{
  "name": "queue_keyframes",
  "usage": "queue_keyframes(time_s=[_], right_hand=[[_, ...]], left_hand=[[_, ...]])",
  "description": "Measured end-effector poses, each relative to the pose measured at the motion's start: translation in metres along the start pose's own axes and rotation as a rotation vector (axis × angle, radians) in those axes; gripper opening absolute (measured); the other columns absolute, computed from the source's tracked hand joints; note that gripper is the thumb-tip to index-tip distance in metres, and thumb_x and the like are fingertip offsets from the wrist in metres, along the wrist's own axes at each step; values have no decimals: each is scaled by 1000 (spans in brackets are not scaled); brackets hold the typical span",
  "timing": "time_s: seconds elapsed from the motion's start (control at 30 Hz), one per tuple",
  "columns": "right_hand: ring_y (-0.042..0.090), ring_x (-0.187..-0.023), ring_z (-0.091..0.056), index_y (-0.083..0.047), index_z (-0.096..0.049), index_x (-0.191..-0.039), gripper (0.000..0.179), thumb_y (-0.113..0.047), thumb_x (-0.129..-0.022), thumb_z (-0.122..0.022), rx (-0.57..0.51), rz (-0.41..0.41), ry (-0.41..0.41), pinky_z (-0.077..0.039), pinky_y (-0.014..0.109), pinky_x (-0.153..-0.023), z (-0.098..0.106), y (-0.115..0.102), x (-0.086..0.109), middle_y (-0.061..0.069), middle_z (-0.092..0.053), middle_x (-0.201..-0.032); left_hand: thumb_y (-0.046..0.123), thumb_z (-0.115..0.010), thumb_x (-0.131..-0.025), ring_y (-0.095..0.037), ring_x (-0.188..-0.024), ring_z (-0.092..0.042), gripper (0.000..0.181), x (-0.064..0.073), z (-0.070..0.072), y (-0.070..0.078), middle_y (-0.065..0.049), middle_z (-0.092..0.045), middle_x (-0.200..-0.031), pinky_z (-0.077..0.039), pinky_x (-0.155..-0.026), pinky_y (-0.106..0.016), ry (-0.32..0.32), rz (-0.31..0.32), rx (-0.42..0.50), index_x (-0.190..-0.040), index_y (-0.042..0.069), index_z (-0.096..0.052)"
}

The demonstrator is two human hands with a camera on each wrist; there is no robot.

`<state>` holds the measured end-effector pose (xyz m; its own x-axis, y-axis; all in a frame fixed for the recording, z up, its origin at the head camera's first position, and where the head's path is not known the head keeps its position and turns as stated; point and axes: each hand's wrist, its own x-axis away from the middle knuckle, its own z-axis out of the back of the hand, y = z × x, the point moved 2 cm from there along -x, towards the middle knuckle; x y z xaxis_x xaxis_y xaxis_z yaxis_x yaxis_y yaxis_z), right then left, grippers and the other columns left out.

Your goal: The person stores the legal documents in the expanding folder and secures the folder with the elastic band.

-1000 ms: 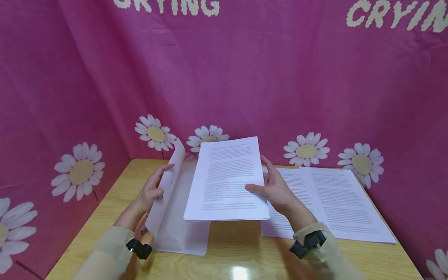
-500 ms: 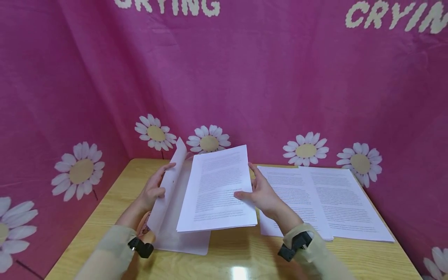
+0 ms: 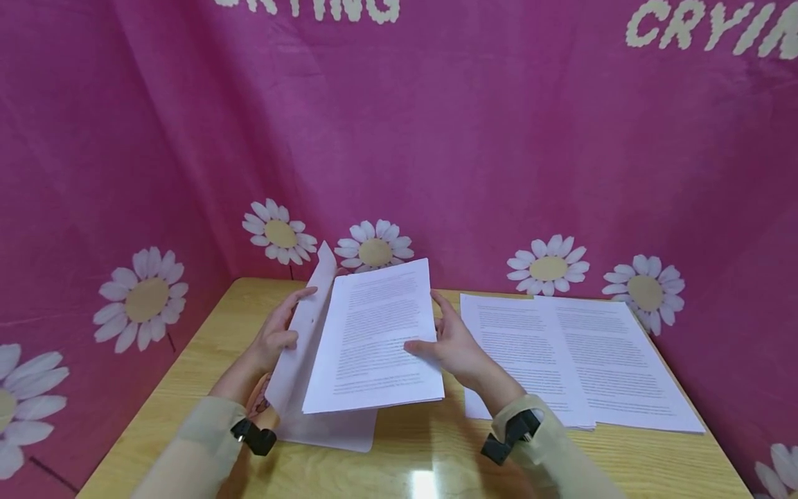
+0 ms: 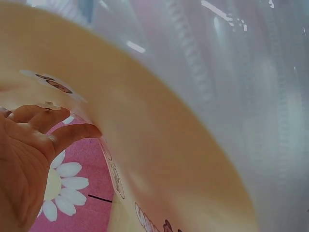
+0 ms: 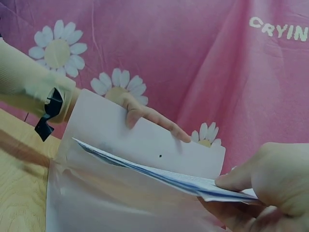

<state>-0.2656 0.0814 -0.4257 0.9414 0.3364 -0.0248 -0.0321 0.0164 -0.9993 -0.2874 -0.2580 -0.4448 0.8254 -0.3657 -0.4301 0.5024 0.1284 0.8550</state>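
In the head view my right hand grips a stack of printed paper by its right edge, thumb on top and fingers beneath. My left hand holds up the cover of a plastic folder, its thumb on the inner face. The folder's translucent lower part lies on the table, partly hidden by the stack. Cartoon prints decorate the cover's cream outer side in the left wrist view. From the right wrist, the stack's far edge shows over the folder, close to the raised cover.
More printed sheets lie in two overlapping piles at the right of the wooden table. A pink curtain with daisies hangs close behind the table and along its left side.
My right hand has carried the paper stack left and slightly down, over the folder, tilting it a little. My left hand keeps the cover raised in nearly the same place.
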Motion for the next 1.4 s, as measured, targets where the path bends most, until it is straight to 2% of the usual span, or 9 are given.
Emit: queue_keyframes(time_s=[0.13,0.27,0.47,0.67,0.9,1.0,1.3,1.4], right_hand=[[31,-93,-75,-11,-2,-169,112,9,-88,-77,-48,-2,-6,-60,39,-79,-3,-4,-2,27,-68,-121],[35,-97,-75,-13,-5,-169,111,13,-87,-75,-73,-1,16,-61,42,-79,-7,-4,-4,27,-66,-127],[34,-99,-74,-14,-6,-168,112,14,-85,-76,-66,8,37,-60,41,-79,-20,-1,-6,27,-64,-131],[36,-99,-74,-14,-5,-168,112,15,-85,-74,-85,13,27,-61,44,-79,-28,1,-7,28,-63,-132],[35,-104,-73,-12,-1,-169,113,11,-87,-76,-102,-33,20,-59,42,-86,-26,-3,-4,27,-63,-132],[34,-103,-73,-9,-1,-168,113,11,-86,-76,-106,-46,23,-58,41,-87,-27,-3,-7,27,-64,-130],[32,-102,-73,-10,-5,-167,111,13,-86,-77,-97,-58,6,-60,41,-83,-39,9,-16,26,-62,-134],[32,-101,-73,-8,-4,-167,112,12,-85,-77,-76,-37,8,-60,40,-82,-44,11,-17,27,-61,-135]], left_hand=[[3,-49,-64,-41,-114,-50,93,-1,-1,1,-34,-43,-141,-44,-91,-34,-6,-2,5,-156,-9,-33],[3,-49,-65,-41,-114,-51,93,-2,-1,2,-35,-43,-140,-45,-91,-34,-9,-5,18,-155,-9,-32],[1,-46,-65,-40,-107,-56,93,-3,-2,3,-42,-43,-135,-50,-86,-30,-26,-10,51,-155,-13,-29],[2,-45,-64,-42,-107,-56,93,-3,-3,5,-42,-43,-137,-51,-86,-29,-22,4,47,-155,-14,-29],[6,-50,-68,-47,-116,-49,91,-4,-4,6,-39,-43,-143,-46,-93,-31,-15,9,-10,-156,-10,-31],[6,-50,-68,-45,-116,-48,91,-4,-4,6,-38,-43,-142,-44,-94,-31,-13,-3,-20,-155,-10,-32],[1,-46,-65,-47,-112,-49,93,-3,-5,5,-42,-42,-138,-45,-90,-28,-15,2,10,-156,-10,-30],[1,-46,-65,-48,-113,-48,93,-3,-5,5,-41,-42,-139,-43,-91,-28,-6,6,4,-156,-9,-31]])
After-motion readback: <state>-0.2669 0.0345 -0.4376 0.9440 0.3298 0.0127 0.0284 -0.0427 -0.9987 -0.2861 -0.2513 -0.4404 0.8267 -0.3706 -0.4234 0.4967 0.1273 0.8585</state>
